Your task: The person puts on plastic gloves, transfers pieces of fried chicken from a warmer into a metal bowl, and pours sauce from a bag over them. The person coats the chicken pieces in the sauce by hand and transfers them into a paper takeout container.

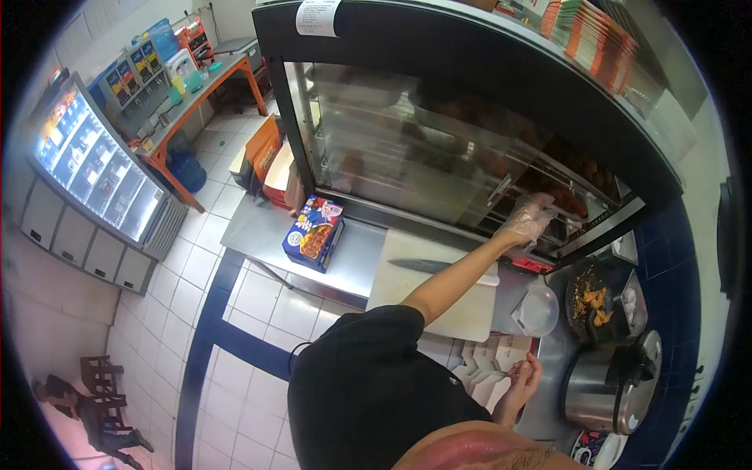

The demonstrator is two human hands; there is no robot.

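Note:
My left hand (529, 219), in a clear plastic glove, reaches to the opening at the right of the glass warming cabinet (392, 149). Pieces of browned food lie on the racks just beyond it; what its fingers hold, if anything, is hidden. My right hand (522, 382) is bare, its fingers bent, beside the open paper boxes (484, 374) on the counter. Below the cabinet, a knife (419, 265) lies on a white cutting board (384, 287).
A blue food box (315, 233) stands on the steel counter (258, 227). To the right are a clear bowl (539, 310), a dark pan (583, 301) of fried bits and a large steel pot (599, 388). A person (90, 415) sits at the far lower left.

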